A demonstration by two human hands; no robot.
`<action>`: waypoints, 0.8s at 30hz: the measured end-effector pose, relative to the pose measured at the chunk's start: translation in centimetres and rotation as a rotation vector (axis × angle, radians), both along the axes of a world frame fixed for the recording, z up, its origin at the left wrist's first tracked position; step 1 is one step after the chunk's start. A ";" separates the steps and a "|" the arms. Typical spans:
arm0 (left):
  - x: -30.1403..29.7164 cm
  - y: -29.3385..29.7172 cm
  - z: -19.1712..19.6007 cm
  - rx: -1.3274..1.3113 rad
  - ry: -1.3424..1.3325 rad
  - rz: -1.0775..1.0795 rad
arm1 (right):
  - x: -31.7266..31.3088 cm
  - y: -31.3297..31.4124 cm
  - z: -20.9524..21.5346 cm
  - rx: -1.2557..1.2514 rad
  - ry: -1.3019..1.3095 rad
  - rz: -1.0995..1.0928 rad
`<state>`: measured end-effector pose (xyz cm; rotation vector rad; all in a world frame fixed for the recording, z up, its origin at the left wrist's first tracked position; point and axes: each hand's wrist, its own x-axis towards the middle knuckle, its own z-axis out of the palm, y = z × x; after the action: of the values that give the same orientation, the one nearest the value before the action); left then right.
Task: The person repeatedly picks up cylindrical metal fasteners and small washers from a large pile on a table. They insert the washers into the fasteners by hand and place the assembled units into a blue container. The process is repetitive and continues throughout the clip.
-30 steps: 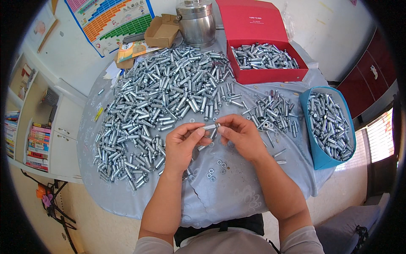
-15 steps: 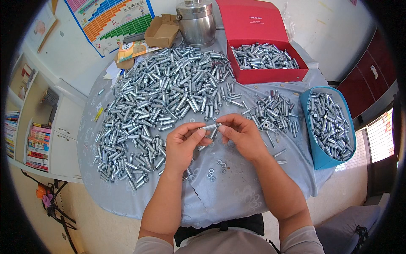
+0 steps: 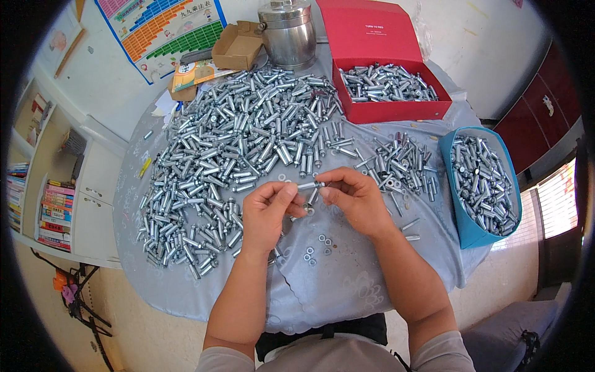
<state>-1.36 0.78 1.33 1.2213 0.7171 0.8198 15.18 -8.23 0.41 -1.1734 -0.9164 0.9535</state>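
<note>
Both hands, left hand (image 3: 268, 214) and right hand (image 3: 353, 198), grip one bolt (image 3: 308, 185) lying crosswise, left-to-right.

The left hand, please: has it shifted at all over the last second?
No. The left hand keeps its place just left of the small washers on the cloth, pinching the metal bolt with the right hand.

Your left hand (image 3: 268, 214) and right hand (image 3: 351, 199) covered both ends of the bolt (image 3: 308, 185) between them, so you could not tell how its ends were fitted. The washers (image 3: 316, 247) just below your hands were too small to tell apart. Beyond your hands, the red box's (image 3: 396, 110) lid was cut off by the upper edge.
</note>
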 end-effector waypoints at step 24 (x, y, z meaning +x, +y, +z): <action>-0.3 0.1 0.5 -0.077 0.051 -0.035 | 0.0 0.2 -0.1 0.058 0.105 -0.013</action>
<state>-1.70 0.91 1.81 1.1858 0.7598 0.7283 15.23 -8.06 0.28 -1.0692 -0.8467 0.9629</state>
